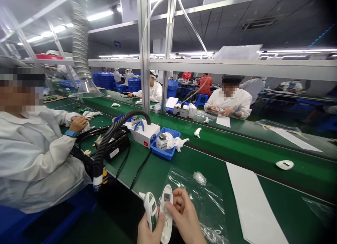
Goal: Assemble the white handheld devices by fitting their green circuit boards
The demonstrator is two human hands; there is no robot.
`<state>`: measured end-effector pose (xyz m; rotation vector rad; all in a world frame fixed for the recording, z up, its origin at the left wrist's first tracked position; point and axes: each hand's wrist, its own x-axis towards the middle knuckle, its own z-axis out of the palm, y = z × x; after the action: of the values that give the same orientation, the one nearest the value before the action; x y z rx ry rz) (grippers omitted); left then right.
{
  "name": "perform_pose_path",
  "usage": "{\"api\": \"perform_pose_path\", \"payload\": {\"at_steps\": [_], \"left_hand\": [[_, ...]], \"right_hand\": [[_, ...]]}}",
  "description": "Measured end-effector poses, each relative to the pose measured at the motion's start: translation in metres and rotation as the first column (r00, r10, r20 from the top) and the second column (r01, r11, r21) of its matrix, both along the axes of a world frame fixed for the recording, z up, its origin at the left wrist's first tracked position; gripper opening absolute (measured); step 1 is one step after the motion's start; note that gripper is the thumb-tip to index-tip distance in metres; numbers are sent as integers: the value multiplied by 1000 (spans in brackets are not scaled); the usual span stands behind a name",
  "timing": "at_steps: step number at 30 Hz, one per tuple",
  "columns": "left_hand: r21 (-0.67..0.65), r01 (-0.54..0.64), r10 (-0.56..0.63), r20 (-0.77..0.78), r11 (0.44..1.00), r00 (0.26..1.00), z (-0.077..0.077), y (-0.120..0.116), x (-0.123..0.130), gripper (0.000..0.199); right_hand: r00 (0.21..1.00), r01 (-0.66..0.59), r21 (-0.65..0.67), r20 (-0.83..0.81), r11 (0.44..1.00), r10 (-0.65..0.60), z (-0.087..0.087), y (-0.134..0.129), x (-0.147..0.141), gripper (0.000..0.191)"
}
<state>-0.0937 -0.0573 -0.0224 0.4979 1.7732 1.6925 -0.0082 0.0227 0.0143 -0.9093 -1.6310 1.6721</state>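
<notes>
left hand (pixel 150 231) low in the view, clamped around a white plastic handheld device (pixel 150 209) with a green-tinted face, held nearly upright. right hand (pixel 185 216) just beside it, fingers (pixel 179 198) wrapped over a second white handheld device (pixel 166 210) with a dark window near its top. both hands close together, the two devices side by side and almost touching, at 6 o'clock in the view.

clock directions from the hands onward, 12 straight ahead. at 2 o'clock, a clear plastic bag (pixel 207 205) lying on the green worktop (pixel 297 181), and farther off a white oval plastic part (pixel 284 164). at 3 o'clock, a long white paper sheet (pixel 252 205). at 12 o'clock, a blue tray (pixel 164 151) with a bottle (pixel 162 142) and white cloth (pixel 175 142). at 11 o'clock, a white bench unit (pixel 144 133) with blue-handled pliers (pixel 139 125) on top. at 10 o'clock, a co-worker's hand (pixel 78 124) beyond a white sleeve.
</notes>
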Motion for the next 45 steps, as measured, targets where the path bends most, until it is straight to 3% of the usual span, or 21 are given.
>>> {"api": "perform_pose_path", "payload": {"at_steps": [2,6,9,13,17,25,36,41,45], "left_hand": [[33,-59,58,34,998,998,-4,-6,-7,57],[75,-185,172,151,980,973,-14,-30,-38,53],[65,-272,244,284,960,927,-22,-61,-78,60],[114,-498,395,468,860,791,-27,-101,-135,51],[99,-584,467,499,806,730,-25,-110,-164,49],[88,-494,399,477,865,783,-26,-76,-150,56],[82,-551,461,453,831,763,-21,-94,-155,55],[73,-489,396,491,869,776,-19,-82,-129,57],[57,-431,328,559,901,761,-9,-78,-104,59]], "right_hand": [[994,-52,-112,-101,992,41,-8,-12,-14,35],[980,-155,-178,-152,972,128,-25,-31,-52,42],[947,-312,-311,-179,898,267,-34,-45,-100,52],[910,-414,-471,-203,779,361,-45,-77,-181,61],[902,-426,-542,-195,725,384,-51,-103,-227,64],[944,-326,-550,-154,769,291,-57,-83,-204,59],[923,-380,-527,-168,760,346,-48,-101,-216,55],[935,-355,-537,-187,765,302,-49,-90,-181,57],[923,-372,-622,-325,689,205,-42,-82,-137,57]]}}
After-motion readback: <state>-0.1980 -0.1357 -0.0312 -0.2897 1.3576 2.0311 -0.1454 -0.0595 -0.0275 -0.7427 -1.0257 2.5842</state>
